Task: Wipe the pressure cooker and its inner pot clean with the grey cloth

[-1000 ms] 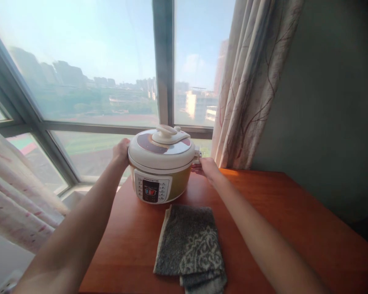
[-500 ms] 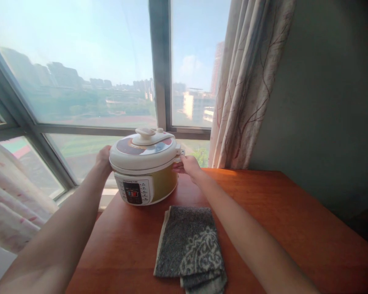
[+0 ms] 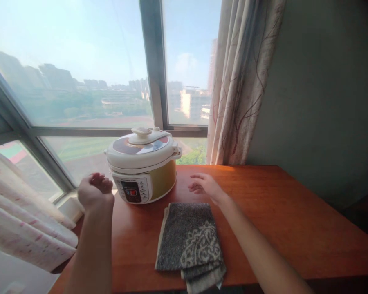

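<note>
An electric pressure cooker (image 3: 159, 181), white and olive-gold with a control panel on its front, stands upright on the wooden table, its lid on. My left hand (image 3: 95, 191) is in the air just left of the cooker, apart from it, with palm up, fingers loosely curled and nothing in them. To the cooker's right, my right hand (image 3: 207, 187) hovers over the table with its fingers loosely spread, holding nothing. A folded grey cloth (image 3: 188, 237) with a pale scroll pattern lies in front of the cooker, between my forearms.
The reddish-brown table (image 3: 270, 228) reaches to the right. Behind the cooker is a window with a grey frame (image 3: 155, 61). One curtain (image 3: 236, 90) hangs at the right of the window, another curtain (image 3: 24, 220) at the lower left.
Both hands have let go of the cooker's side handles and drawn back towards me, the right one also moving rightward. The cooker stays on the table; the view has shifted slightly.
</note>
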A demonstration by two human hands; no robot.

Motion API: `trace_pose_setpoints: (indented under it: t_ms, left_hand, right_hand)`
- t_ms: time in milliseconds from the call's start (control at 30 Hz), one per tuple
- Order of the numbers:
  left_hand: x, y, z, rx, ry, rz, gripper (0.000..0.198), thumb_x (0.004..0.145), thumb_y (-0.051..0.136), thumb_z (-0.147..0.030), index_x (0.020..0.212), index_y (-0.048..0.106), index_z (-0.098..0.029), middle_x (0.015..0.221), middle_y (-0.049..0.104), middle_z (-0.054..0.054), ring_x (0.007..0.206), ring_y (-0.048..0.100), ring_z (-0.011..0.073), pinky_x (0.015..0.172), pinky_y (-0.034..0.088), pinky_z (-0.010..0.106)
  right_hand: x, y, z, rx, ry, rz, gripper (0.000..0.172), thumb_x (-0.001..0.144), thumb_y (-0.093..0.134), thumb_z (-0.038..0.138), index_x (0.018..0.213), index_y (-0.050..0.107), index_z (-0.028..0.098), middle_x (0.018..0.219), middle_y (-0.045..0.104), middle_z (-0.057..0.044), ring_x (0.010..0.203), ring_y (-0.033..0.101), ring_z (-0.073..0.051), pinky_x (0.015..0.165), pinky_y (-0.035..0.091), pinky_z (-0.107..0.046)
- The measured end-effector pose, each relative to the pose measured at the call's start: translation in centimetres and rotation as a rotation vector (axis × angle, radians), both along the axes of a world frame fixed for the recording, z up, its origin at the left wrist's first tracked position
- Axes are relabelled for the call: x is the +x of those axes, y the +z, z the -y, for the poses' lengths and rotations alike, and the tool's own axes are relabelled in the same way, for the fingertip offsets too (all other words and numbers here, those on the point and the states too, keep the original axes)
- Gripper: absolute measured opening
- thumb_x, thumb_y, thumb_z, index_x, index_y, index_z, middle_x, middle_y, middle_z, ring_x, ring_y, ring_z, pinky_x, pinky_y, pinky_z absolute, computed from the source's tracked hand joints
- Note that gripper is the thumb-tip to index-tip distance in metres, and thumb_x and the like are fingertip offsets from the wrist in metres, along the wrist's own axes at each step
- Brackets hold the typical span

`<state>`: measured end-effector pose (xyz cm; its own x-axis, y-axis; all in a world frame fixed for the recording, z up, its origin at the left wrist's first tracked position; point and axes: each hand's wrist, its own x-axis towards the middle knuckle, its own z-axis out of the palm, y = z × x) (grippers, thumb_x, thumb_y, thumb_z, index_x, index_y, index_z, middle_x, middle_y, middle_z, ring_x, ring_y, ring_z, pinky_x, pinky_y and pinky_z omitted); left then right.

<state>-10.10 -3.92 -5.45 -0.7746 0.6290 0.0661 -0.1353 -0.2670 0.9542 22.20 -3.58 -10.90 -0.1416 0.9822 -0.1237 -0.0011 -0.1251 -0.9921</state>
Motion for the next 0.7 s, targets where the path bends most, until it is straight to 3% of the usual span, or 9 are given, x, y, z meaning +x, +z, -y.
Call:
trace_pose_setpoints:
  t_ms: [100, 133, 267, 333, 400, 500, 600, 700]
  left_hand:
    - [5.0, -1.3, 3.4, 0.296, -0.029, 0.028, 0.008, 0.069, 0.052, -0.025, 0.062, 0.051, -0.021, 0.055, 0.048, -0.004, 0.053, 0.043, 0.012, 0.051, 0.031, 0.024]
    - [6.6, -1.7, 4.3, 0.319, -0.121, -0.045, 0.01, 0.072, 0.055, -0.027, 0.063, 0.056, -0.022, 0.057, 0.05, -0.003, 0.054, 0.044, 0.0124, 0.051, 0.032, 0.024]
    - [10.9, -3.9, 5.7, 0.064, -0.901, -0.367, 0.019, 0.081, 0.062, -0.041, 0.079, 0.067, -0.022, 0.066, 0.062, 0.001, 0.062, 0.056, 0.017, 0.06, 0.044, 0.028]
    - [12.0, -5.6, 5.1, -0.02, -1.088, -0.577, 0.023, 0.084, 0.061, -0.042, 0.082, 0.069, -0.02, 0.071, 0.066, 0.003, 0.069, 0.06, 0.0191, 0.066, 0.047, 0.029]
    - [12.8, -7.6, 4.1, -0.067, -1.079, -0.823, 0.021, 0.086, 0.057, -0.037, 0.084, 0.069, -0.02, 0.077, 0.068, 0.004, 0.075, 0.063, 0.021, 0.07, 0.048, 0.03]
    - [13.7, -10.4, 2.9, -0.128, -0.962, -1.118, 0.018, 0.085, 0.054, -0.023, 0.09, 0.07, -0.02, 0.093, 0.073, 0.008, 0.091, 0.066, 0.0246, 0.083, 0.049, 0.035]
    - [14.0, -12.4, 2.5, -0.133, -0.943, -1.244, 0.022, 0.086, 0.051, -0.019, 0.095, 0.071, -0.02, 0.103, 0.072, 0.01, 0.1, 0.065, 0.0261, 0.091, 0.048, 0.037]
    - [13.8, -13.2, 2.5, -0.107, -0.959, -1.243, 0.023, 0.089, 0.051, -0.021, 0.096, 0.072, -0.019, 0.104, 0.072, 0.011, 0.102, 0.065, 0.026, 0.093, 0.048, 0.038]
  right_hand:
    - [1.3, -3.0, 0.7, 0.064, -0.119, 0.144, 0.027, 0.084, 0.05, 0.017, 0.106, 0.066, 0.015, 0.077, 0.075, -0.006, 0.069, 0.073, -0.018, 0.066, 0.056, -0.028]
    - [1.5, -3.9, 0.9, 0.099, -0.157, 0.197, 0.026, 0.084, 0.051, 0.017, 0.104, 0.067, 0.016, 0.077, 0.075, -0.006, 0.072, 0.073, -0.019, 0.071, 0.057, -0.031]
    - [1.7, -7.2, 2.3, 0.246, -0.235, 0.374, 0.024, 0.08, 0.058, 0.017, 0.098, 0.074, 0.02, 0.084, 0.076, -0.007, 0.088, 0.072, -0.025, 0.09, 0.053, -0.038]
    - [1.5, -8.5, 3.1, 0.302, -0.225, 0.421, 0.025, 0.079, 0.059, 0.017, 0.098, 0.075, 0.021, 0.09, 0.077, -0.008, 0.091, 0.071, -0.027, 0.092, 0.052, -0.04]
    - [1.3, -9.5, 3.8, 0.349, -0.216, 0.45, 0.025, 0.08, 0.059, 0.019, 0.099, 0.076, 0.021, 0.097, 0.077, -0.01, 0.097, 0.07, -0.029, 0.096, 0.051, -0.042]
    - [1.4, -10.6, 4.4, 0.4, -0.215, 0.476, 0.027, 0.082, 0.058, 0.02, 0.103, 0.076, 0.021, 0.105, 0.076, -0.011, 0.105, 0.068, -0.03, 0.101, 0.048, -0.044]
    - [1.8, -11.0, 4.6, 0.44, -0.197, 0.485, 0.03, 0.084, 0.055, 0.019, 0.106, 0.076, 0.021, 0.107, 0.076, -0.011, 0.105, 0.068, -0.028, 0.1, 0.05, -0.042]
    - [2.2, -11.2, 4.6, 0.483, -0.165, 0.488, 0.03, 0.085, 0.052, 0.017, 0.102, 0.077, 0.022, 0.107, 0.076, -0.009, 0.104, 0.068, -0.025, 0.098, 0.051, -0.039]
